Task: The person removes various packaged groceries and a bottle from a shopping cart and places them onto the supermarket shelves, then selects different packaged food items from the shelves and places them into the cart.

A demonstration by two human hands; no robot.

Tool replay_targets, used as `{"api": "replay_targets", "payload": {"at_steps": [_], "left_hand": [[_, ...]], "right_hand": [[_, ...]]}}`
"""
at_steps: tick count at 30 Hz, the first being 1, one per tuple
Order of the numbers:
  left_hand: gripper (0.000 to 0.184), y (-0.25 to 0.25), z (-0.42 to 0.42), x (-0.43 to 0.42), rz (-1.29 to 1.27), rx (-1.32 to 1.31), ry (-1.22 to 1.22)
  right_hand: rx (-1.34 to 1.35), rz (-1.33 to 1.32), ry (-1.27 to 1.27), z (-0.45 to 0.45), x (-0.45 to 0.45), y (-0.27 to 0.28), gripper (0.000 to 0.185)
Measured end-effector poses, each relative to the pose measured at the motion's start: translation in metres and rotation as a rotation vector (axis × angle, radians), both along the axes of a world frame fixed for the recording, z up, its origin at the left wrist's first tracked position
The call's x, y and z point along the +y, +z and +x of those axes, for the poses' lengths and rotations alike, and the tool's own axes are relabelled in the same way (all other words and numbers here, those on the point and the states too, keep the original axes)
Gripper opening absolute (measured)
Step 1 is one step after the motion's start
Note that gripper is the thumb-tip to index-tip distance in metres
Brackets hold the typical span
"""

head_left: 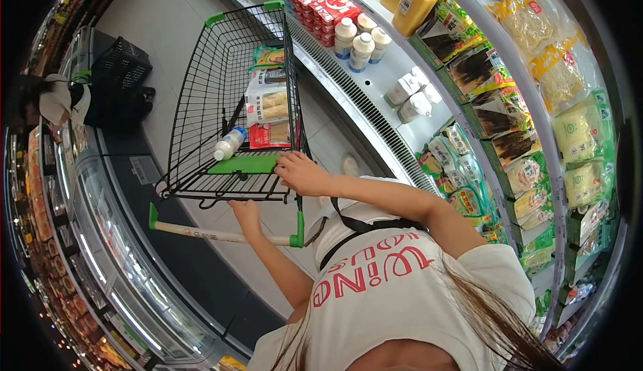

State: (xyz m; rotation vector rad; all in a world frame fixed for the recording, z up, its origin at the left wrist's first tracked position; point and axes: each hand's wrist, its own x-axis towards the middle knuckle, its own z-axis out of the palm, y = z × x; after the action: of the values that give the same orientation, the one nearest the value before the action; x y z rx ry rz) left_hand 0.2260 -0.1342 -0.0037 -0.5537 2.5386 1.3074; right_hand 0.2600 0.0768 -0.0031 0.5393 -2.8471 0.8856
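Note:
A black wire shopping cart [191, 96] with green corners stands in front of me, its handle bar [221, 237] nearest my body. My right hand [305, 173] is closed over the cart's near rim, at the end of a green flap [244, 164]. Lower and to the left, my left hand [246, 217] reaches past the handle bar to the bottom wire edge, fingers bent against it and partly hidden. Inside the cart lie a white bottle with a blue cap [230, 144], a red packet [269, 136], a clear pack of pale food [268, 107] and a green packet [268, 57].
A refrigerated shelf on the right holds white bottles [362, 52], yellow jugs [415, 6], red cartons [321, 2] and bagged noodles [579, 133]. A glass-topped freezer [127, 237] runs along the left. Beyond it, another person [74, 103] bends near a black basket [120, 63].

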Motion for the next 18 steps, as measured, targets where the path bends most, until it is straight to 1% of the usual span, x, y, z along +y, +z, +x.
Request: {"api": "replay_targets", "payload": {"at_steps": [1,2,3,4,5,7,8,10,11,12,14,15,18], "left_hand": [[0.055,-0.028,-0.002,-0.023,0.139,-0.07,0.083],[0.052,-0.015,0.004,-0.02,0.26,-0.098,0.23],[0.048,0.009,0.007,-0.008,0.383,-0.12,0.375],[0.045,0.022,0.006,-0.001,0.505,-0.132,0.522],[0.057,0.017,0.007,-0.006,0.493,-0.123,0.527],[0.069,-0.018,0.006,-0.016,0.257,-0.085,0.563],[0.076,-0.028,0.005,-0.02,0.14,-0.069,0.575],[0.087,-0.019,0.003,-0.012,-0.199,-0.126,0.516],[0.089,-0.012,0.001,-0.003,-0.362,-0.141,0.475],[0.092,-0.003,-0.003,0.007,-0.528,-0.161,0.439],[0.092,0.017,-0.008,0.031,-0.863,-0.179,0.335],[0.085,0.002,-0.012,0.03,-1.001,0.082,0.26],[0.073,-0.022,-0.055,0.027,-0.93,0.015,0.012]], "right_hand": [[0.038,0.098,-0.013,-0.003,0.011,-0.014,0.034],[0.046,0.12,0.014,-0.002,0.023,-0.029,0.036],[0.056,0.143,0.039,-0.001,0.037,-0.043,0.038],[0.07,0.164,0.065,-0.004,0.045,-0.049,0.04],[0.071,0.154,0.121,-0.006,0.048,-0.056,0.04],[0.07,0.129,0.223,-0.005,0.045,-0.06,0.04],[0.045,0.144,0.262,-0.002,0.041,-0.059,0.039],[0.001,0.18,0.343,0.0,0.034,-0.059,0.036],[0.044,0.169,0.339,0.001,0.029,-0.059,0.035],[0.033,0.173,0.364,0.0,0.025,-0.06,0.035],[-0.001,0.185,0.395,-0.002,0.016,-0.063,0.036],[0.16,0.157,0.363,-0.009,0.015,-0.064,0.037],[-0.06,0.221,0.496,-0.014,0.007,-0.069,0.035]]}}
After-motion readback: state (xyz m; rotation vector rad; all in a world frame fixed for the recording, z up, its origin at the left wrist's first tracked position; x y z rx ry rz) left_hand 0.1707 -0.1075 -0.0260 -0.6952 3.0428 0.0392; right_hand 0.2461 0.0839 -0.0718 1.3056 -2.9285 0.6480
